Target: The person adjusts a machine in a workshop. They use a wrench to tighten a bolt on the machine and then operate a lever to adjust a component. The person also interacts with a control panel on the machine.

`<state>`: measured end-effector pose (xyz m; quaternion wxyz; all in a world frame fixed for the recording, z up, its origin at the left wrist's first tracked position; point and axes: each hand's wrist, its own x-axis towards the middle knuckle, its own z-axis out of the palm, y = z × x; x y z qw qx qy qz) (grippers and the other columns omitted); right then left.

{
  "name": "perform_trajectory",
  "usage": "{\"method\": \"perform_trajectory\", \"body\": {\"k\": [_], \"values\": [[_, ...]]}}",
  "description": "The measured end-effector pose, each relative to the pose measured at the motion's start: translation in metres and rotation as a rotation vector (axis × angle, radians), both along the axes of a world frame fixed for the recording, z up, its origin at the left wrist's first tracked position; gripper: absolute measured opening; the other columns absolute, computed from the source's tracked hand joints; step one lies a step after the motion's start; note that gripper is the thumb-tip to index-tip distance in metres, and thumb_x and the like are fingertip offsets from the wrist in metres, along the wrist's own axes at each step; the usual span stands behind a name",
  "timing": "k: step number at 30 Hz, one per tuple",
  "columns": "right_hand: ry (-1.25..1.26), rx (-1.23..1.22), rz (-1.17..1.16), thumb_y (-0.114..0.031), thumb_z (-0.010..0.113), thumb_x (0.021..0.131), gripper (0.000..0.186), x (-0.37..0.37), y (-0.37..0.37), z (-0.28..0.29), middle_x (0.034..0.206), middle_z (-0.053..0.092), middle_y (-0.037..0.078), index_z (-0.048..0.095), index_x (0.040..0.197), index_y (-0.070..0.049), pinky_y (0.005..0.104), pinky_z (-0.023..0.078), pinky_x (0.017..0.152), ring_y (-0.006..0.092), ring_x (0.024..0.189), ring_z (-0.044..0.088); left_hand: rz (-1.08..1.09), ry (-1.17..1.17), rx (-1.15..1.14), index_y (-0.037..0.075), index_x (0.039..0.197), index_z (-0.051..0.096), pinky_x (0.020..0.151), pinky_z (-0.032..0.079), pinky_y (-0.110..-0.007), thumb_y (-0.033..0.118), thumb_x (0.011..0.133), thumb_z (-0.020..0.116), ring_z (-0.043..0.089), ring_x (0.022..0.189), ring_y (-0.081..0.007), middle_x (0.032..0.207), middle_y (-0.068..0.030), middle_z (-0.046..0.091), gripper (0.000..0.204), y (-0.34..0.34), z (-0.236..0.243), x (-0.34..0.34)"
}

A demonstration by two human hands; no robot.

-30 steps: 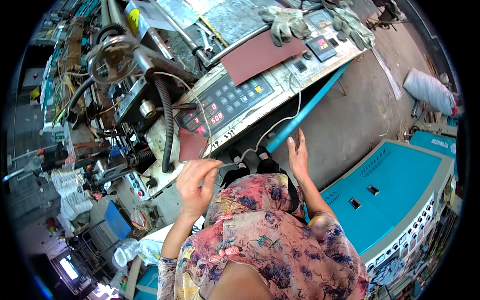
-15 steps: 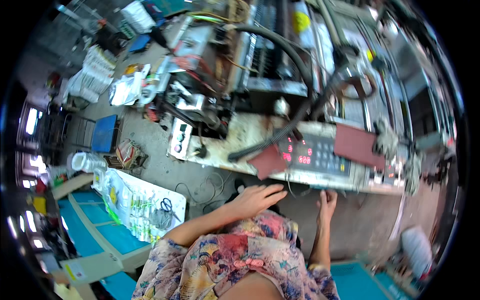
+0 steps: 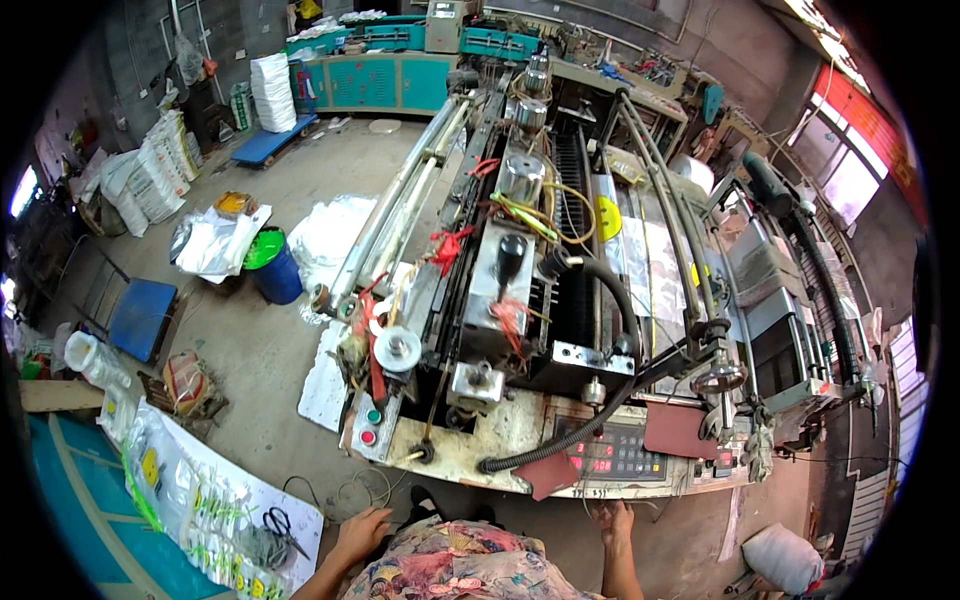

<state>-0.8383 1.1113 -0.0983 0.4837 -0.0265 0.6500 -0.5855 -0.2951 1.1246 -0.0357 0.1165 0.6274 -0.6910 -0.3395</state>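
Note:
My left hand [image 3: 362,532] is over the floor at the near left, palm down, with its fingers stretched out and nothing in them. A loose cable [image 3: 368,492] lies on the floor beside it. Just below the front edge of the large machine [image 3: 430,445], my right hand [image 3: 613,520] is raised with loosely bent fingers apart; I see nothing in it. Above that hand is the control panel [image 3: 625,452] with red lit digits and rows of keys. Dark red flaps [image 3: 548,476] hang beside the panel. Whether my right fingertips touch the edge is unclear.
A white-topped table [image 3: 300,500] at the near left bears scissors [image 3: 285,530] and small plastic packs. A blue drum [image 3: 273,275] stands left of the machine. A black hose [image 3: 555,450] curves over the machine's front. A stuffed sack [image 3: 782,560] lies at the near right.
The view has lifted, and more of the machine and room shows. My left hand has gone from in front of my body to the left. My right hand stays near the machine's front edge.

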Motion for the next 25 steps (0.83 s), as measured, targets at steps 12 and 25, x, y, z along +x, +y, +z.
{"method": "perform_trajectory", "body": {"k": [12,25], "values": [[-0.505,-0.139,0.155,-0.011,0.044,0.095,0.015,-0.029,0.050,-0.051,0.080,0.057,0.006,0.054,0.084,-0.012,0.0402,0.049,0.063,0.0249,0.070,0.058,0.189,0.091,0.166,0.007,0.116,0.065,0.082,0.054,-0.038,0.016,0.084,0.065,0.069,0.093,-0.0319,0.104,-0.0130,0.072,0.033,0.008,-0.071,0.075],[-0.395,0.472,0.547,-0.021,0.046,0.096,0.028,-0.025,0.056,-0.111,0.113,0.066,0.022,0.060,0.113,-0.003,0.0490,0.056,0.075,0.0388,0.090,0.068,0.497,0.102,0.315,0.008,0.120,0.066,0.083,0.055,-0.040,0.020,0.086,0.072,0.071,0.090,-0.0319,0.108,-0.0165,0.071,0.037,0.127,-0.179,0.120]]}}
